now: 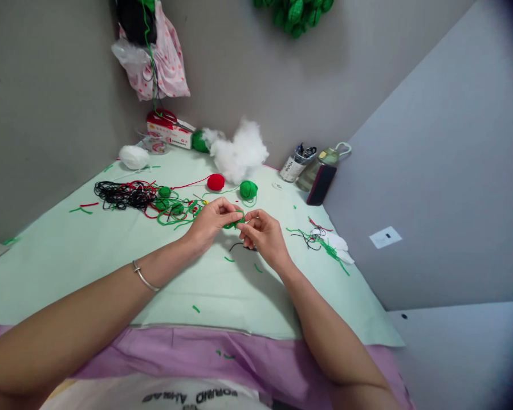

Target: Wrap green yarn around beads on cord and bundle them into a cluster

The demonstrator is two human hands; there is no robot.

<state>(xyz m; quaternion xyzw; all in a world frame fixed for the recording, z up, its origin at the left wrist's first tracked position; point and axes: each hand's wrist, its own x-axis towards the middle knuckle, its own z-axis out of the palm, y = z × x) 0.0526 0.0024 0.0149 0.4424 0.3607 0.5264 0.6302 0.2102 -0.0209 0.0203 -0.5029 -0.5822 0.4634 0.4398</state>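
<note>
My left hand [211, 221] and my right hand [263, 234] meet above the middle of the pale green table [89, 256]. Both pinch a small green crocheted piece [235, 222] between their fingertips. A short black thread [238, 245] hangs from under my right hand and lies on the table. A thin metal bangle [144, 278] circles my left wrist. Just beyond my hands lie a green yarn ball [248, 189] and a red yarn ball [216, 181].
A tangle of black, red and green yarn [130, 196] with small green pieces lies at the left. White stuffing [240, 151], a white yarn ball [133, 157], a box [171, 131], a pen cup [294, 165] and a bottle [320, 165] stand at the back. Yarn scraps [325, 242] lie on the right.
</note>
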